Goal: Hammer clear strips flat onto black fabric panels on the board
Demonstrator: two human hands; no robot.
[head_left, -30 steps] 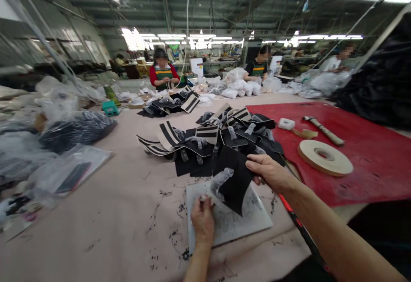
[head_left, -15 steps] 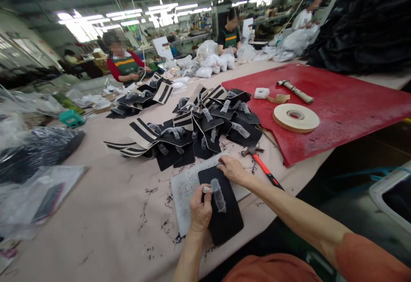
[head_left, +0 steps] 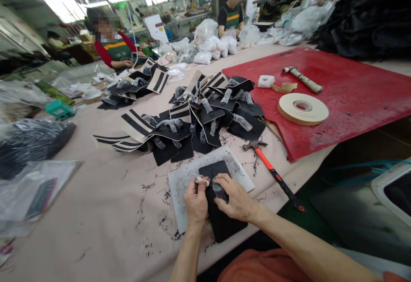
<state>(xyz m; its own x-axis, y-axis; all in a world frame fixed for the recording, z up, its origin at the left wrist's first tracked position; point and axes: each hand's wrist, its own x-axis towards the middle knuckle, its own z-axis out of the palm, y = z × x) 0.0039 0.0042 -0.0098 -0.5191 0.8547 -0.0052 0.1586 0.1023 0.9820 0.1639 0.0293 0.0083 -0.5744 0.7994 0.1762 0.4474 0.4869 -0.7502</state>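
Observation:
A black panel (head_left: 226,224) with rounded corners lies partly on a white board (head_left: 239,168) in front of me. Between the thumb and fingers of my left hand (head_left: 195,200) is a small whitish stick-like piece, its kind unclear, held over the panel's left edge. My right hand (head_left: 237,198) is closed round the plastic-wrapped strap (head_left: 218,191) on the panel's face, fingers on one side and thumb on the other. A claw hammer (head_left: 272,173) with a red and black handle lies right of the board.
Beyond the board, black panels (head_left: 180,155) with wrapped straps and striped flaps are heaped. A red sheet (head_left: 349,98) at right carries a tape roll (head_left: 302,109) and a wrapped-handle hammer (head_left: 303,80). Plastic bags (head_left: 41,196) lie left. Co-workers sit across the table.
My right hand has come down from the panel's far edge onto the wrapped strap. My left hand keeps the whitish piece, now tilted more sideways. The view has shifted slightly.

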